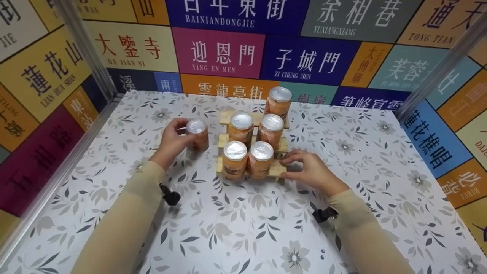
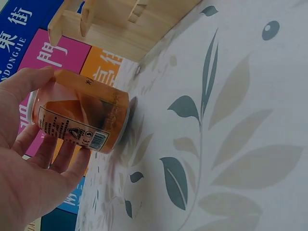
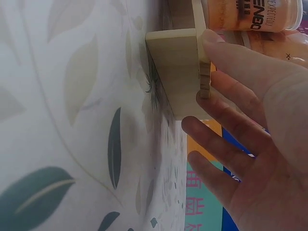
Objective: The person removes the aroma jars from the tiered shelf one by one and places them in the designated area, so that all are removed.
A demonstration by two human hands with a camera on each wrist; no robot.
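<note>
My left hand (image 1: 174, 142) grips an orange can (image 1: 199, 141) with a silver lid, left of a stepped wooden rack (image 1: 222, 141). In the left wrist view, thumb and fingers curl round the can (image 2: 82, 110), which shows a label with a barcode. My right hand (image 1: 314, 169) holds the right end of the rack's lowest step, thumb and index finger at the board's edges in the right wrist view. Two matching cans stand side by side on the lowest step, the left one (image 1: 234, 161) by the right one (image 1: 260, 161). Two more stand on the middle step and one can (image 1: 279, 102) at the top right.
A white cloth with a grey leaf and flower print (image 1: 228, 228) covers the table. Behind it rises a wall of coloured sign panels (image 1: 224, 49). Clear panel edges (image 1: 87, 49) border the table at left and right. Dark wrist straps (image 1: 171, 195) sit at both cuffs.
</note>
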